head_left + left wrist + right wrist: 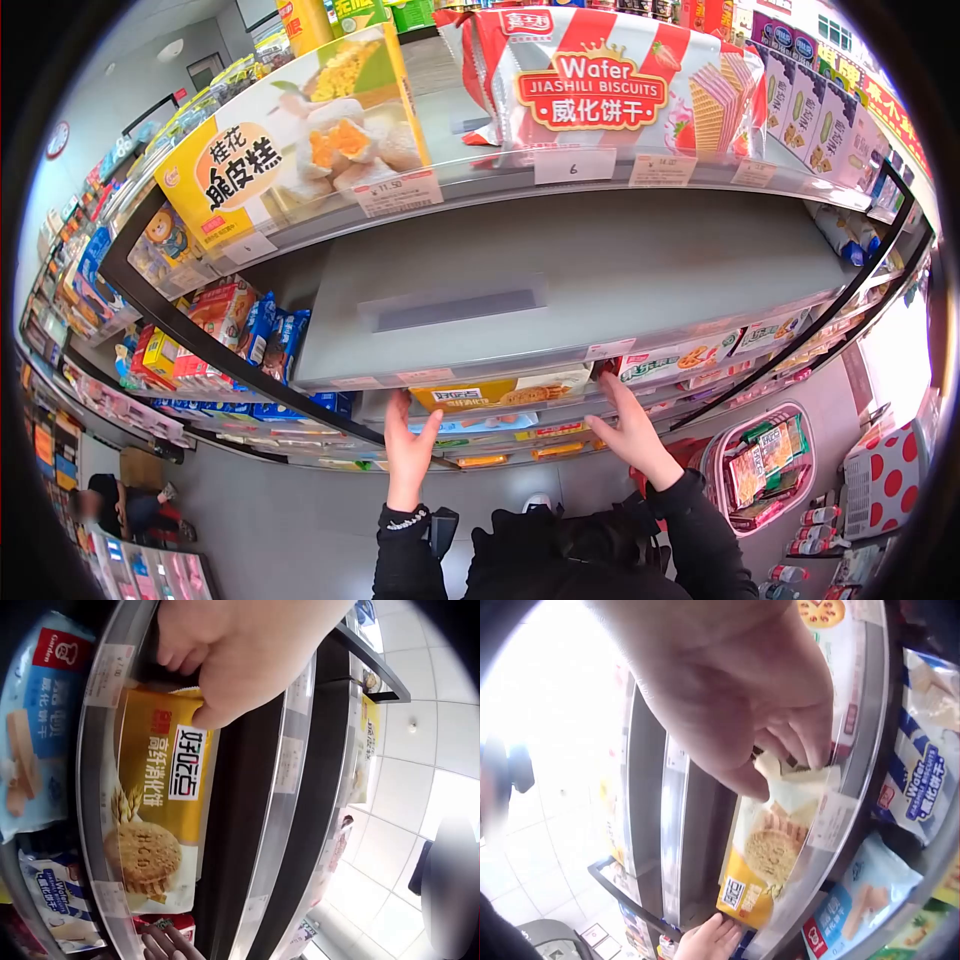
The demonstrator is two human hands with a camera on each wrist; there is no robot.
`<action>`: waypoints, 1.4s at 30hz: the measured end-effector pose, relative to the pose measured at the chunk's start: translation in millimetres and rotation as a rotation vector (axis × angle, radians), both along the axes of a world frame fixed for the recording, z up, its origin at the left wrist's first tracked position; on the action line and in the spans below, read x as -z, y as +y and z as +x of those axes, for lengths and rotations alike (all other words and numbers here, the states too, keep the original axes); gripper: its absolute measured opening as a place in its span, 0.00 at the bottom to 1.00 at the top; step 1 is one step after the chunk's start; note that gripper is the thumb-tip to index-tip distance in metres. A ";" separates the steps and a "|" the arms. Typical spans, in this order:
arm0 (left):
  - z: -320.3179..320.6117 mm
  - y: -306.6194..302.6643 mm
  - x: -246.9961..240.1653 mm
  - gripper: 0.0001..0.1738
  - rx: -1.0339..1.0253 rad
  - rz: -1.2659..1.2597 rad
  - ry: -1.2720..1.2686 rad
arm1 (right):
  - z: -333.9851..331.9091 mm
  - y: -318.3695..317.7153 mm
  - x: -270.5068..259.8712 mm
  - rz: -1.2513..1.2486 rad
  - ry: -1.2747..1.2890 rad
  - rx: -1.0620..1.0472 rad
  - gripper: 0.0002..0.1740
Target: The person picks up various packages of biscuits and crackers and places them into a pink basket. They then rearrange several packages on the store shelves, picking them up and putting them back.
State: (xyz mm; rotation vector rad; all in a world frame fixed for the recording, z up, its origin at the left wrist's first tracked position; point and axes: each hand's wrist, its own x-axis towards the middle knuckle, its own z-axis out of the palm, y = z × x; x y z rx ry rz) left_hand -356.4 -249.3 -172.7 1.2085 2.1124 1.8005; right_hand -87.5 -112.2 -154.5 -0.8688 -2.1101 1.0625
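Note:
A yellow and cream pack of digestive biscuits [500, 393] sits on a lower shelf behind the clear lip, its long side along the shelf front. My left hand [408, 450] is at its left end. In the left wrist view, that thumb [208, 714] lies against the yellow corner, with the other fingers bent past the end. My right hand [632, 435] is at the opposite end, thumb spread from the fingers. In the right wrist view, the pale crimped end of the biscuit pack [780, 840] shows between the right thumb and fingertips.
Above is a grey shelf board [580, 270]. Higher up stand a wafer packet [610, 90] and a yellow cake box [300, 140]. Other biscuit boxes [680, 358] adjoin on the right. A pink basket [765, 470] of packets stands on the floor at right. A person [125, 505] sits far left.

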 end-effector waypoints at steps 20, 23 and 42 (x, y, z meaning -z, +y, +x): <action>11.5 -25.1 -9.4 0.13 0.140 0.176 -0.421 | -19.9 -2.5 -25.5 0.015 0.250 0.099 0.08; 20.8 -47.0 -13.3 0.13 0.126 0.189 -0.435 | -4.6 -13.3 -42.5 0.056 0.147 -0.019 0.08; 92.2 -21.7 -154.1 0.13 -0.004 0.305 -0.138 | 42.1 23.9 -165.6 0.477 0.346 -0.159 0.07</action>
